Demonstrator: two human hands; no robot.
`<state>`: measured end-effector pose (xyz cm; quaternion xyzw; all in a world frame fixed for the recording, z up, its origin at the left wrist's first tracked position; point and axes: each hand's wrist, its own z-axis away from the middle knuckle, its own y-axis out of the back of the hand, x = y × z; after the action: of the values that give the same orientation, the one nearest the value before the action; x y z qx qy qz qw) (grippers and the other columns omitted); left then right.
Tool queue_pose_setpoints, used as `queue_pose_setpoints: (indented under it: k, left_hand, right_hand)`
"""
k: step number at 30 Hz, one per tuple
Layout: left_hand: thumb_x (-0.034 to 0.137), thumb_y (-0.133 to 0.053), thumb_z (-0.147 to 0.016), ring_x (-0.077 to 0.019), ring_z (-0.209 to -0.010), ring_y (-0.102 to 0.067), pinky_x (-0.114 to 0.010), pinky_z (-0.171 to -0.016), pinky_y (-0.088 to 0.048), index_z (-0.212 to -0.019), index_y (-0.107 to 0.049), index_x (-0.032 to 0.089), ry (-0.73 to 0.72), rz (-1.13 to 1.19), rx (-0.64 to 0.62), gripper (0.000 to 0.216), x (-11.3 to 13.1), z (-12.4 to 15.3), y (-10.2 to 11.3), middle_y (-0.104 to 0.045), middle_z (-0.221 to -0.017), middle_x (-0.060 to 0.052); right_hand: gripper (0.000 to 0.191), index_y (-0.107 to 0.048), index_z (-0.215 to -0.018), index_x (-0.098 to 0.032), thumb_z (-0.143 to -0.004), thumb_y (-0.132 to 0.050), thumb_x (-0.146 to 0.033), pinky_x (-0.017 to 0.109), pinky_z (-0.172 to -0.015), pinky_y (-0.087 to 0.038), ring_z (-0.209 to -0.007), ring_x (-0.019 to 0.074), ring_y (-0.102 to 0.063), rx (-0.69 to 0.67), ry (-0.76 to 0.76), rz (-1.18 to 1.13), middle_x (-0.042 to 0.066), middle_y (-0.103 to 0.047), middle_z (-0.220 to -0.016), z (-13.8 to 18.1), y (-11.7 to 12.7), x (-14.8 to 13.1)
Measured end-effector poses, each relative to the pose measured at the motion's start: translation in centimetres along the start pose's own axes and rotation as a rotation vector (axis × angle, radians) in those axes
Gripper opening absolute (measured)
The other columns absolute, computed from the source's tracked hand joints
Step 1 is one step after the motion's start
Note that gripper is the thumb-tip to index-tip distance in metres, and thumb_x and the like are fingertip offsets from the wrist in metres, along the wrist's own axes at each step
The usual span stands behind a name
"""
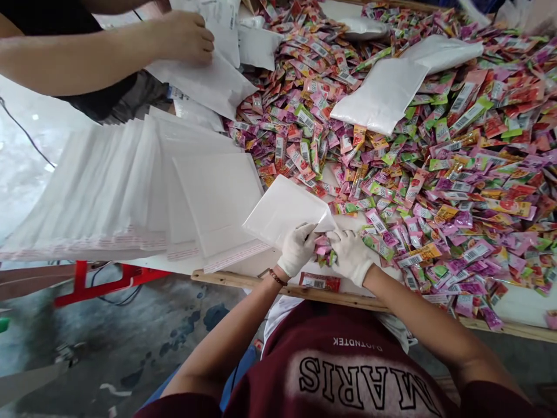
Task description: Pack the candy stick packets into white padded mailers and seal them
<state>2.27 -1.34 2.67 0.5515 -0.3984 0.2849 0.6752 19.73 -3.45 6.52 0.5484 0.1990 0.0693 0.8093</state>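
Note:
My left hand (pixel 296 248), in a white glove, grips the open edge of a white padded envelope (pixel 282 209). My right hand (pixel 351 255), also gloved, is closed on a small bunch of pink and green candy sachets (pixel 322 248) right at the envelope's mouth. One red sachet (pixel 319 282) lies on the table just below my hands, by the wooden edge (pixel 243 281).
A huge pile of colourful sachets (pixel 435 157) covers the table's right and far side. A fanned stack of white envelopes (pixel 143 186) lies to the left. More envelopes (pixel 383 93) rest on the pile. Another person's hand (pixel 185 36) presses on envelopes at the top left.

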Motion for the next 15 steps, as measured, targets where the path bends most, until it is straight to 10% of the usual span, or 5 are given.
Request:
queue_pose_setpoints:
  k: [4,15]
  left_hand:
    - [0.026,-0.049,-0.087,-0.0188,-0.072,-0.062,-0.029,-0.066,-0.044,-0.095,-0.073,0.019,-0.102,-0.332,-0.025,0.027,1.2,0.6,1.2,-0.07,-0.086,-0.008]
    - [0.021,-0.048,-0.085,-0.0148,-0.066,-0.057,-0.026,-0.065,-0.043,-0.079,-0.063,0.018,0.148,0.033,0.273,0.016,3.0,-0.3,-2.7,-0.063,-0.069,-0.001]
  right_hand:
    - [0.054,-0.054,-0.125,-0.015,-0.077,-0.063,-0.037,0.041,-0.092,-0.045,-0.11,0.0302,-0.056,-0.044,-0.098,-0.1,0.014,-0.061,-0.124,-1.7,0.8,0.2]
    - [0.052,-0.058,-0.122,-0.005,-0.076,-0.061,-0.03,0.053,-0.099,-0.037,-0.115,0.038,-0.046,0.043,-0.121,0.072,0.026,-0.054,-0.127,-0.7,-1.0,-1.2]
